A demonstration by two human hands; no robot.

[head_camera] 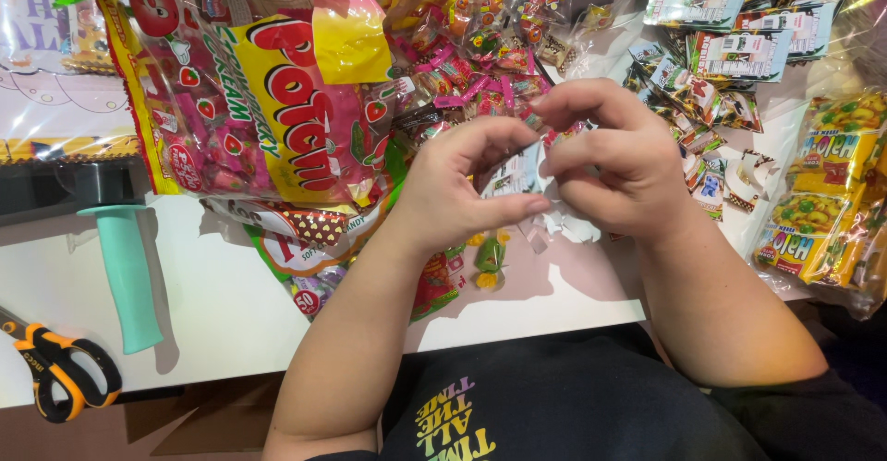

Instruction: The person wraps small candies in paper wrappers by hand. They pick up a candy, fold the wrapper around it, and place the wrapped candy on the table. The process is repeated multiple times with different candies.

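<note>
Both hands' fingers [517,138] around small clear wrapper [519,176] (mostly hidden).

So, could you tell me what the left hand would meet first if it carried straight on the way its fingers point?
The left hand points rightward at the right hand, so it would probably meet those fingers first; the gap between them is slight, though depth is unclear.

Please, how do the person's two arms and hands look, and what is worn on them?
Both forearms are bare, with no sleeves on them, and the left hand and right hand wear no gloves, rings or watch. The black shirt has yellow and purple lettering.
</note>
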